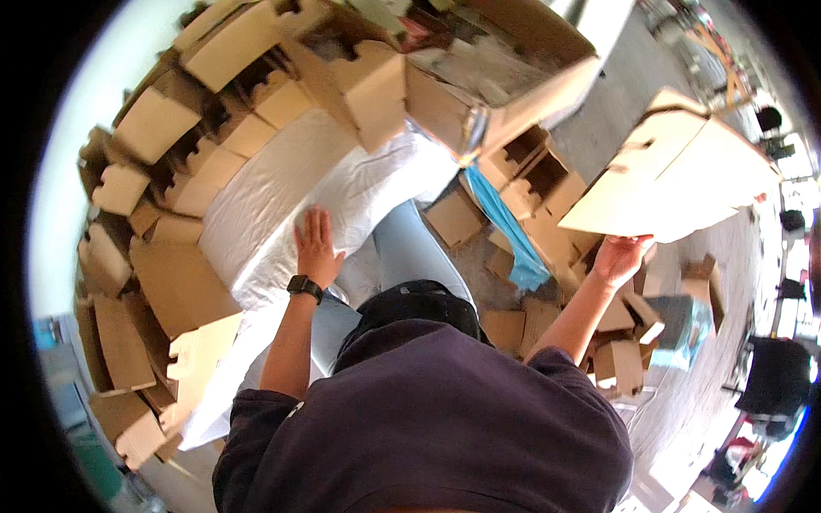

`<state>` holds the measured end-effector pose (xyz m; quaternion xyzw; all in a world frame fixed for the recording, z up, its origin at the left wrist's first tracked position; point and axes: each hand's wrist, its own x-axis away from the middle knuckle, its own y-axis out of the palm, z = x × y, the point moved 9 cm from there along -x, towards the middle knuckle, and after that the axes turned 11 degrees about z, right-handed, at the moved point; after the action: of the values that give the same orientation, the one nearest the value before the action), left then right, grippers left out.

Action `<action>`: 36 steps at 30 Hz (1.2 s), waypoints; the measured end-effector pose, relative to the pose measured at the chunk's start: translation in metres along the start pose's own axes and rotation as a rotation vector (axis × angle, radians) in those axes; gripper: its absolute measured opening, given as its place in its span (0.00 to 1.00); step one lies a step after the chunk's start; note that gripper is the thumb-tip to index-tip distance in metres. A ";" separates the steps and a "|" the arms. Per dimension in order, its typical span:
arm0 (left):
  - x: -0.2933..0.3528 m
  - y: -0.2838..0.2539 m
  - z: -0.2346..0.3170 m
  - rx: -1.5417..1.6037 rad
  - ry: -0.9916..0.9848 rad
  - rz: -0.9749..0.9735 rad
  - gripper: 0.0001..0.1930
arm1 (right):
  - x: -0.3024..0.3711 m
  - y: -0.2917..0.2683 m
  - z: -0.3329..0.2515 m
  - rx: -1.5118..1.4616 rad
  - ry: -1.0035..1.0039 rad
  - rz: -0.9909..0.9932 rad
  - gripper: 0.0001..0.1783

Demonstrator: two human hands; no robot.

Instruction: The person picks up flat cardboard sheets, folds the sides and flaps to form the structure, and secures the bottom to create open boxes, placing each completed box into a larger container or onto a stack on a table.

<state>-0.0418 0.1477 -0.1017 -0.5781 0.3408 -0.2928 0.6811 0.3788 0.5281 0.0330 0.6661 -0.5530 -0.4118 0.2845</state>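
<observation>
My left hand (pixel 317 250) lies flat with its fingers stretched out on a white plastic-wrapped bundle (pixel 265 197), a dark watch on its wrist. Out to the right, my right hand (pixel 621 259) grips the lower edge of a flattened cardboard box (pixel 671 175), holding it up off the floor. The fingers curl behind that edge and are partly hidden. Creases and a small slot show on the cardboard's face.
Several open cardboard boxes (pixel 158 124) crowd the left and far left. A large open carton (pixel 547 94) with grey pieces inside stands ahead. Blue plastic film (pixel 505 227) hangs below it. Loose cardboard and a film-wrapped block (pixel 680 329) lie on the right.
</observation>
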 end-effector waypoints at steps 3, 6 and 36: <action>0.012 -0.005 -0.003 0.043 -0.016 -0.013 0.46 | 0.008 0.077 0.042 0.046 0.165 -0.161 0.20; 0.020 0.044 -0.015 0.237 0.028 -0.010 0.43 | 0.046 0.148 0.106 0.183 0.290 -0.258 0.19; 0.056 -0.127 -0.065 1.707 -0.664 0.623 0.41 | 0.330 0.319 0.296 0.711 0.627 -1.439 0.34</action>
<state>-0.0612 0.0442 0.0105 0.1743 -0.0583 -0.0699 0.9805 -0.0210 0.1577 0.0743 0.9870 0.0116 -0.0913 -0.1317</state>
